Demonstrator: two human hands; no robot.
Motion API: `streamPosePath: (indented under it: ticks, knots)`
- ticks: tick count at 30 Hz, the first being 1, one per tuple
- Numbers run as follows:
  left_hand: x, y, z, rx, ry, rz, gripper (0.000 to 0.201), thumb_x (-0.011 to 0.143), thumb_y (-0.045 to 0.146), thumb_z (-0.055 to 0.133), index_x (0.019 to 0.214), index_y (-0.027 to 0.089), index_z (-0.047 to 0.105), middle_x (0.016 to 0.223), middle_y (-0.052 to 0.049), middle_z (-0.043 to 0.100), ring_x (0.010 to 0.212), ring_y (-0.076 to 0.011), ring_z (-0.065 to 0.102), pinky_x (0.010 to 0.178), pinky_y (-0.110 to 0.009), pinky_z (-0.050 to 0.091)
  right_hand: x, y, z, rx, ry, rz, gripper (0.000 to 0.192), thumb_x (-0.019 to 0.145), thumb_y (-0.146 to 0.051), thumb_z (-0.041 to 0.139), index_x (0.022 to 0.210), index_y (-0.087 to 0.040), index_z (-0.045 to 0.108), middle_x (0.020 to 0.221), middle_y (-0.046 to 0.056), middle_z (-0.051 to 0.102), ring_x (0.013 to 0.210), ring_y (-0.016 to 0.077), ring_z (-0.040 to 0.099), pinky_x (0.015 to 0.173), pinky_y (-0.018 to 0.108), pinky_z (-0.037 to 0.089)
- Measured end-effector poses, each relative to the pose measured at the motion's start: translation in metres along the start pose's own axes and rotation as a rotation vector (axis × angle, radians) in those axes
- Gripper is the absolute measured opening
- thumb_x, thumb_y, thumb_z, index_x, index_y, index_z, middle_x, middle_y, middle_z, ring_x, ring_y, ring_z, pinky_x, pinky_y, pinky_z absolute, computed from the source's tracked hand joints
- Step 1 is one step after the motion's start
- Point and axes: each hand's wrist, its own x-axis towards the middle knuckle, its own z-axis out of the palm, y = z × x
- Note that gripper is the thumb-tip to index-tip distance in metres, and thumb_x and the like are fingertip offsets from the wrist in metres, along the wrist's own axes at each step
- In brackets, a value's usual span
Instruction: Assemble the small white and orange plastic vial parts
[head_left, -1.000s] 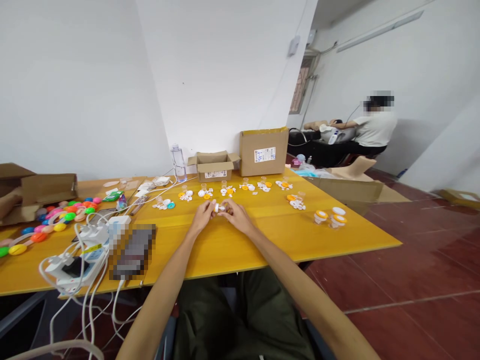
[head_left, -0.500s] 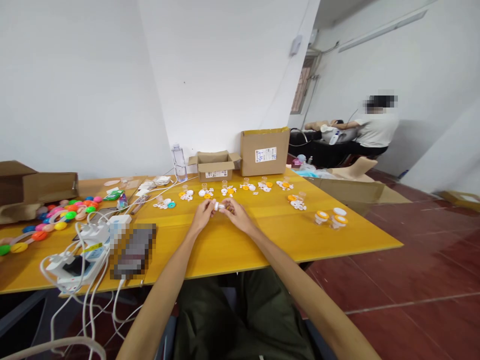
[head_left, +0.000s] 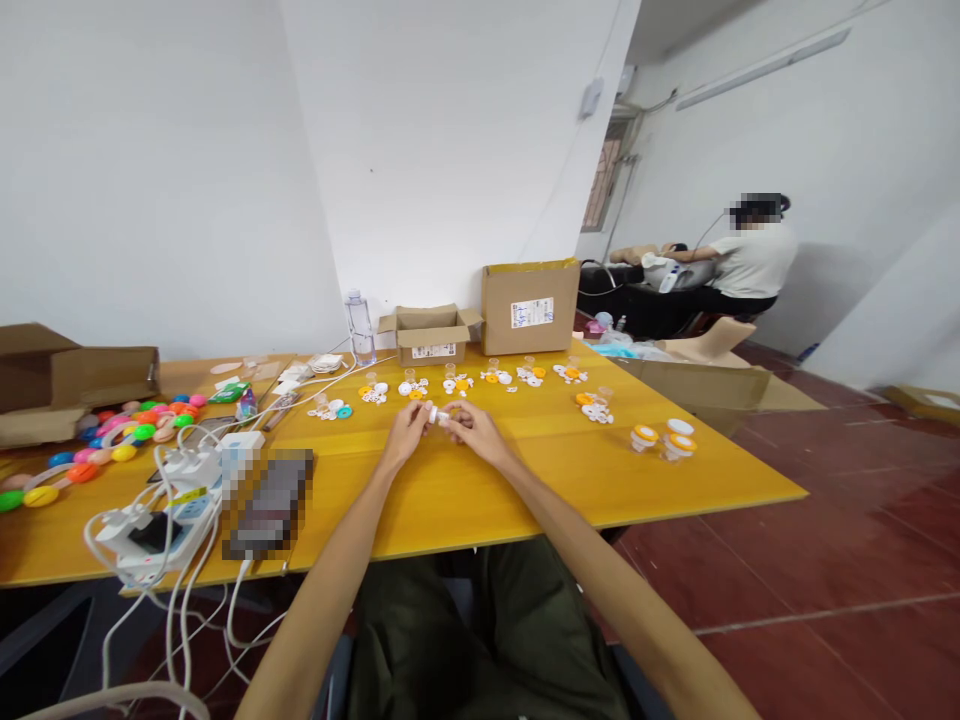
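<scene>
1. The left hand point(head_left: 406, 435) sits just left of the frame's centre, its fingers curled in and pinching the white end of a small piece point(head_left: 437, 414) held above the table point(head_left: 525, 470).
2. The right hand point(head_left: 474, 432) meets it from the right, fingers bent and closed lightly on the other end of the same small piece; the fingertips of both hands nearly touch.
3. The small piece is white at its left end and looks clear beyond that; it is too small to tell more.
4. Both hands hover over the yellow table a little in front of a row of small white and orange parts point(head_left: 457, 381) laid out in little groups across the middle of the frame.
5. Right of centre, near the table's right edge, stand three small clear cups with orange and white lids point(head_left: 663, 438).
6. Behind the row, against the wall, are an open small cardboard box point(head_left: 429, 333), a larger cardboard box point(head_left: 529, 305) and a clear water bottle point(head_left: 359, 324).
7. At the left of the frame lie bright plastic toys point(head_left: 112, 440) and, nearer, a tangle of white chargers and cables point(head_left: 161, 510).
8. At the upper right, well apart, another person point(head_left: 742, 260) sits bent over a dark table.
</scene>
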Motion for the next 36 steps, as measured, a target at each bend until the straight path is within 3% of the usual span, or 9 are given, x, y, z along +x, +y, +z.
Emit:
streamPosePath:
  ticks: [5,9,16,30,36]
  knots:
    - [0.000,0.000,0.000,-0.004,0.008,0.004,0.041,0.083,0.058,0.062,0.071,0.019,0.059,0.056,0.003,0.053,0.053,-0.0119,0.052,0.053,-0.024,0.044,0.002,0.001,0.000,0.046,0.014,0.006,0.034,0.077,-0.053,0.066,0.092,-0.023,0.061,0.065,-0.003,0.063,0.056,0.0133,0.060,0.054,0.025,0.048]
    - [0.000,-0.001,0.000,-0.005,0.004,0.027,0.042,0.082,0.059,0.062,0.072,0.019,0.059,0.056,0.003,0.054,0.051,-0.0118,0.052,0.053,-0.024,0.045,0.005,0.006,-0.001,0.046,0.052,0.028,0.032,0.071,-0.046,0.071,0.089,-0.022,0.062,0.068,-0.003,0.063,0.060,0.0140,0.060,0.060,0.026,0.049]
    - [0.000,0.000,-0.001,0.015,0.000,-0.002,0.042,0.083,0.060,0.060,0.072,0.019,0.058,0.056,0.003,0.054,0.051,-0.0117,0.052,0.053,-0.024,0.044,0.008,0.009,-0.003,-0.011,0.085,-0.062,0.027,0.067,-0.035,0.075,0.088,-0.022,0.067,0.082,0.000,0.069,0.080,0.0179,0.065,0.075,0.030,0.051]
    - [-0.001,-0.001,0.001,0.055,0.005,0.027,0.040,0.083,0.058,0.061,0.076,0.019,0.060,0.060,0.003,0.055,0.055,-0.0119,0.051,0.057,-0.025,0.044,0.009,0.015,-0.006,0.252,0.119,0.127,0.042,0.057,-0.044,0.086,0.089,-0.019,0.073,0.084,0.006,0.075,0.075,0.0203,0.071,0.075,0.037,0.060]
    - [-0.002,0.001,0.000,0.057,0.001,0.046,0.043,0.081,0.061,0.061,0.074,0.019,0.060,0.057,0.004,0.055,0.051,-0.0118,0.050,0.054,-0.025,0.044,0.009,0.015,-0.004,0.171,0.132,0.118,0.034,0.061,-0.046,0.081,0.082,-0.019,0.074,0.078,0.004,0.074,0.073,0.0213,0.071,0.076,0.038,0.060]
